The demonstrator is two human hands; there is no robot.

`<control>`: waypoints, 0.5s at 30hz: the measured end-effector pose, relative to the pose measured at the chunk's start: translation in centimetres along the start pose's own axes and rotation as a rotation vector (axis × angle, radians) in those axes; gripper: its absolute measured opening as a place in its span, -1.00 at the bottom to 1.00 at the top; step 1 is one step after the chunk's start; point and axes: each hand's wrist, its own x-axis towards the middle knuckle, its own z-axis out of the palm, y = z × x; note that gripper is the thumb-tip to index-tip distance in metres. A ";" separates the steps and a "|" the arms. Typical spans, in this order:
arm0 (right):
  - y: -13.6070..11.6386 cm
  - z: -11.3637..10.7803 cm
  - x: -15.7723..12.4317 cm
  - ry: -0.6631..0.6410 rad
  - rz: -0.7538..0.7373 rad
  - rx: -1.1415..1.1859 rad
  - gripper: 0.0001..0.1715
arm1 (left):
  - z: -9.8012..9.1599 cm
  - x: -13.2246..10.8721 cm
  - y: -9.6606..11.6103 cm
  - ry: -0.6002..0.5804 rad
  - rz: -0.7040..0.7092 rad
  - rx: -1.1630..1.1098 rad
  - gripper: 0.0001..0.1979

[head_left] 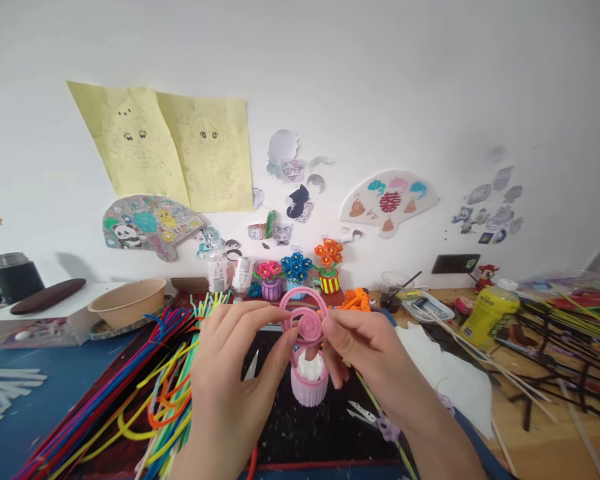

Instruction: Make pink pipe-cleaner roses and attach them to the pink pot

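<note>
Both hands meet in front of me around a pink pipe-cleaner coil, wound into a flat spiral with a looser loop about it. My left hand pinches its left side between thumb and index finger. The thumb and fingers of my right hand close on the right edge. Just below the coil stands a small lilac ribbed basket with a pink rim and white stuffing inside. A pink arch rises behind the coil; where it joins is partly hidden by my fingers.
Bundles of coloured pipe cleaners lie left of the black mat. Scissors rest on the right. Flowers in small pots stand by the wall. A yellow bottle, white paper and sticks are further right.
</note>
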 end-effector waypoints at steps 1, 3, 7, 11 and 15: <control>0.0 0.0 0.0 0.000 0.005 -0.003 -0.48 | 0.1 0.1 0.0 -0.007 -0.017 -0.015 -0.91; 0.0 0.0 0.1 -0.003 0.010 -0.011 -0.50 | 0.1 0.2 0.0 -0.016 -0.055 -0.039 -0.92; -0.2 0.1 0.1 0.018 0.015 -0.057 -0.51 | -0.1 -0.1 0.1 -0.001 -0.087 -0.041 -0.91; -0.5 0.4 0.0 0.073 0.024 -0.098 -0.49 | -0.2 -0.5 -0.2 0.001 -0.167 -0.119 -0.91; -0.5 0.6 0.2 0.074 0.021 -0.111 -0.50 | -0.2 -0.4 -0.5 0.012 -0.204 -0.123 -0.79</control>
